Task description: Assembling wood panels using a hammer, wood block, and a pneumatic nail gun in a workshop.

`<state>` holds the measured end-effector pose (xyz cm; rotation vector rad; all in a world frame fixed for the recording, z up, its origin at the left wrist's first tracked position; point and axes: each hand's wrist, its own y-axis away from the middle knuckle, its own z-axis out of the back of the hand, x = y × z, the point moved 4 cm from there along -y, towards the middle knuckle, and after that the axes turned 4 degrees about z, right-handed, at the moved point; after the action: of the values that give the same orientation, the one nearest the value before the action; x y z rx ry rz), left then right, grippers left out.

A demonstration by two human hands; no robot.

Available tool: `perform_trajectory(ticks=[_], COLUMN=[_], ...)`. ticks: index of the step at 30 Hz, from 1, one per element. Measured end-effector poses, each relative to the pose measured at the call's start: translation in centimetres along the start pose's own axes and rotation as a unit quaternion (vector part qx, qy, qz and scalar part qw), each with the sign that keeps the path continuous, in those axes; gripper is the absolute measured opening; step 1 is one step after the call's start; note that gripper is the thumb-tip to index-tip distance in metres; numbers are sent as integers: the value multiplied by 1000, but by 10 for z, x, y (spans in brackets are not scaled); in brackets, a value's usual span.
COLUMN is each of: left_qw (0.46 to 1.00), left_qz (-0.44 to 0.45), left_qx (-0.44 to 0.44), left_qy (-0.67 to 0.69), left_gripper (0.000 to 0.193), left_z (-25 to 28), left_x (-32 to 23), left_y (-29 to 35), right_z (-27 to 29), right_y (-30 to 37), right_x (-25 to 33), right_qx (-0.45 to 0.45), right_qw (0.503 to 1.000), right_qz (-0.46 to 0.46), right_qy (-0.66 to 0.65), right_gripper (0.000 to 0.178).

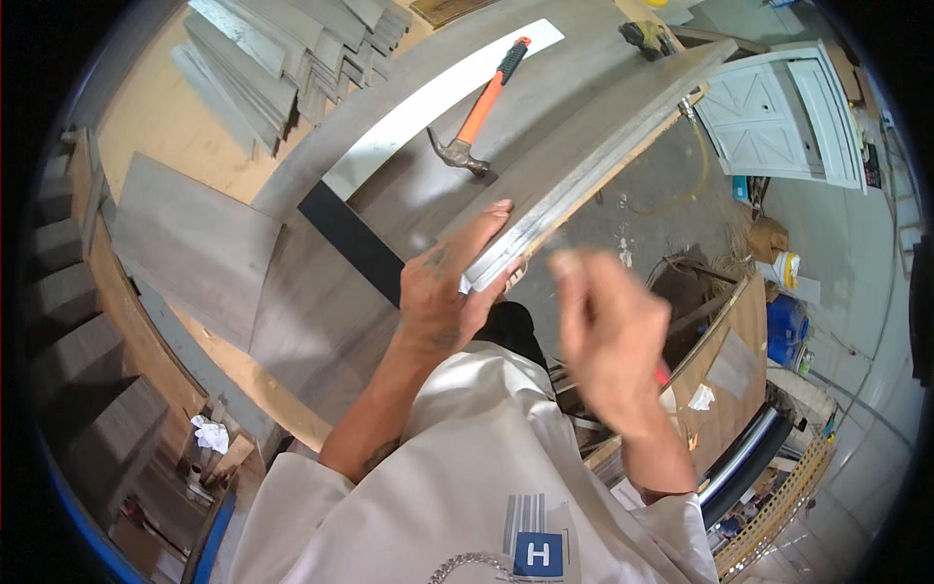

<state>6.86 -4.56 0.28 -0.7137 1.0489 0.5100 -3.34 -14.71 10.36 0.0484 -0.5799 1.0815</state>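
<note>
My left hand point(443, 287) grips the near end of a long grey board point(584, 170), its thumb on top and its fingers curled beneath the edge. Just right of that end, my right hand point(615, 331) is raised and blurred by motion. Its fingers look curled in, and a small red bit shows at its outer side; what it holds is hidden. A claw hammer point(484, 115) with an orange and black handle lies on the grey surface beyond my left hand. Beside it, a white strip point(428, 112) meets a black strip point(350, 238) at a corner, like a large carpenter's square.
Stacked grey planks point(282, 58) lie at the far left, and a loose grey panel point(195, 243) sits nearer. Worn gloves point(647, 39) rest at the far end. White cabinet doors point(778, 117), a blue container point(786, 329) and a cardboard-coloured panel point(715, 389) stand to the right.
</note>
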Motion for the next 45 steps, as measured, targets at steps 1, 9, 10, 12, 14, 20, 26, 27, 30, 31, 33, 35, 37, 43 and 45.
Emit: perform_trajectory(ticks=[1, 9, 10, 12, 14, 20, 26, 27, 30, 31, 33, 35, 37, 43, 45], left_qw=[1000, 1000, 999, 999, 999, 1000, 998, 998, 992, 993, 992, 990, 988, 971, 955], left_qz=[-5, 7, 0, -14, -25, 0, -22, -25, -48, -49, -49, -46, -55, 6, -2], left_qx=[-9, -8, -20, -19, -19, -9, -31, -35, -85, -101, -115, -117, -126, -211, -257], left_qy=[29, 28, 38, 42, 42, 25, 42, 38, 81, 46, -9, -58, -77, -116, -149], left_gripper=[48, 50, 50, 49, 49, 46, 46, 46, 46, 46, 45, 41, 38, 35, 34], left_z=[0, 2, 2, 1, 2, 4, 5, 5, 8, 11, 17, 25, 25, 5, -7], left_x=[5, 3, 2, 1, 2, -1, -3, 0, -2, -3, -9, -17, -22, -10, -14], left_y=[1, 1, 1, -1, -2, 0, -6, -5, -2, -1, -1, 0, 5, 28, 31], right_z=[-5, 2, -3, -19, -18, -5, -4, -2, 15, 19, 15, 8, 6, 15, 20], right_y=[10, -13, -8, 17, 28, 1, 6, 7, 18, 20, 35, 37, 33, -53, -105], right_x=[9, -22, -13, 4, 33, -2, -6, -16, -57, -72, -120, -163, -200, -346, -402], right_qx=[35, -6, 9, 79, 195, 68, 56, 50, 3, -16, -33, -41, -31, -41, -29], right_qw=[999, 995, 997, 995, 975, 994, 985, 973, 949, 935, 909, 879, 854, 915, 937], right_qz=[10, -94, -70, 47, 71, -80, -108, -173, -266, -282, -313, -331, -395, -349, -319], right_qy=[-29, 42, 23, -37, -74, -16, -119, -146, -168, -214, -274, -341, -337, -198, -140], right_gripper=[11, 21, 21, 10, 7, 17, 16, 19, 23, 25, 25, 25, 24, 26, 25])
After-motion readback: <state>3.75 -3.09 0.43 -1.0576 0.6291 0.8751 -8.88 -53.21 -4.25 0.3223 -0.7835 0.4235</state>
